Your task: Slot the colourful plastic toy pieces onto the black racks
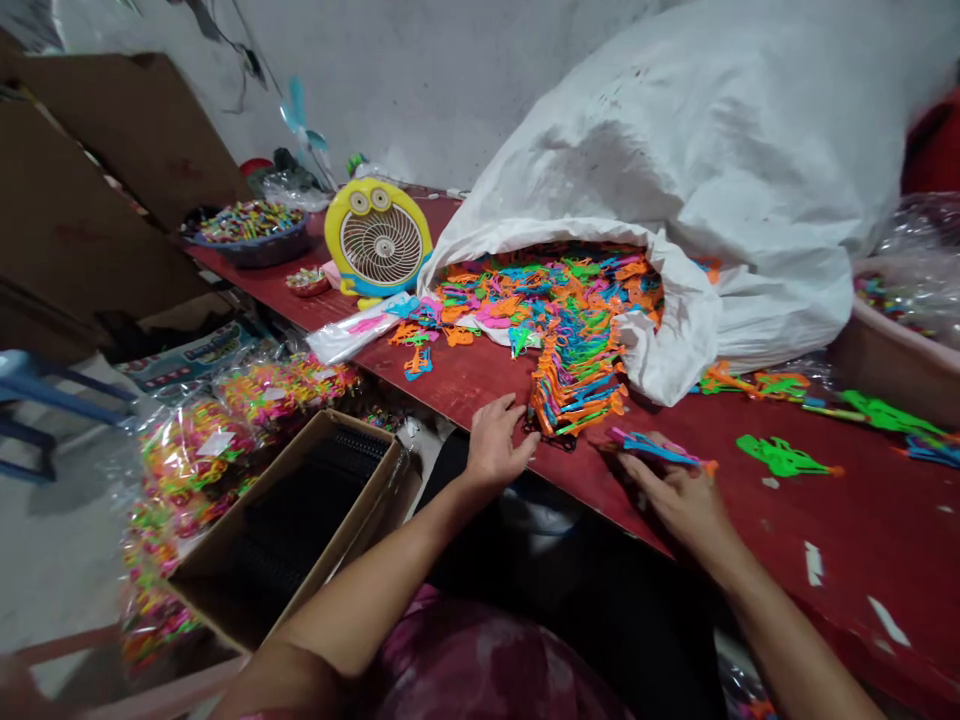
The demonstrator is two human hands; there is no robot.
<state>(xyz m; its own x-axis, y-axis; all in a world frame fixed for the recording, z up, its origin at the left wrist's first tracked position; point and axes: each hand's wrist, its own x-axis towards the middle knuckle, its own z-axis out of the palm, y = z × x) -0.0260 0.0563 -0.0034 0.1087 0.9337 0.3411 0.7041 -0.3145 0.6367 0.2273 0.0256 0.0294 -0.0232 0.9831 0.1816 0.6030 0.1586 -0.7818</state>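
My right hand (679, 495) is closed on a few flat plastic toy pieces (652, 447), blue and pink with an orange end, just above the table edge. My left hand (496, 440) is beside the near end of a long stack of matching plastic pieces (577, 370). Its fingers are curved and apart, and I see nothing in them. Orange, blue, green and pink pieces in the stack lie closely overlapped, running back to the mouth of a big white sack (675, 190). Some black thin pieces (559, 440) show under the stack's near end.
On the red table (847, 540) stand a yellow fan (379, 240) and a basin of small coloured items (247, 232). A green piece (787, 456) lies to the right. Below left are an open cardboard box (360, 520) with black items and filled clear bags (195, 440).
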